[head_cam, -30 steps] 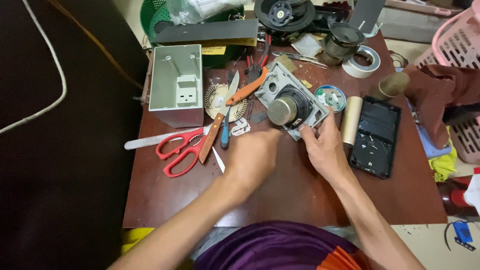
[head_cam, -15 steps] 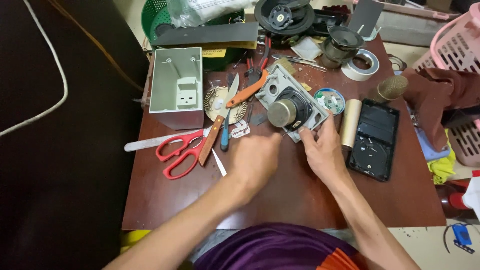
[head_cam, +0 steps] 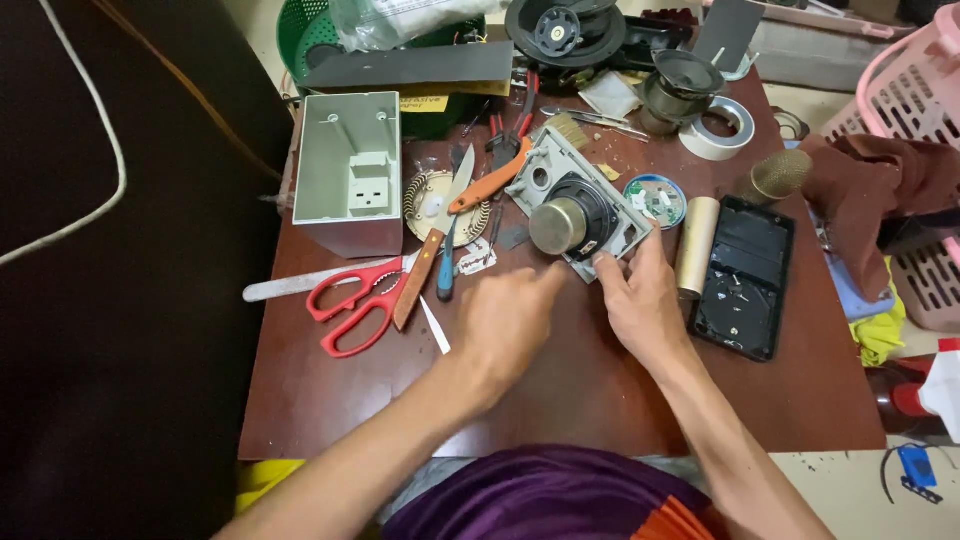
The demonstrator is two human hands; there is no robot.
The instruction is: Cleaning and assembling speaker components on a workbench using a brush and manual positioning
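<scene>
Table (head_cam: 600,400) of dark red-brown wood, crowded along its far half with parts and tools. Pale grey-green plastic housing (head_cam: 350,170) at far left, open side up, a small socket block inside. Black flat panel (head_cam: 745,275) at right, lying beside a brass-coloured tube (head_cam: 696,245). Grey speaker plate (head_cam: 580,212) near the middle, tilted diagonally, a round black driver with a metal magnet cap rising from it. Red-handled scissors (head_cam: 352,300) at left, lying flat, blades pointing left; close by, a knife with a wooden handle (head_cam: 420,280) and a blue-handled screwdriver (head_cam: 446,265). Roll of white tape (head_cam: 716,130) at far right. Right hand (head_cam: 640,305) at the near corner of the speaker plate, fingertips closed on its edge, thumb and fingers pinching it. Left hand (head_cam: 510,320) just left of that corner, blurred, fingers loosely curled with the tips reaching toward the plate; cannot tell whether anything is held or touched.
</scene>
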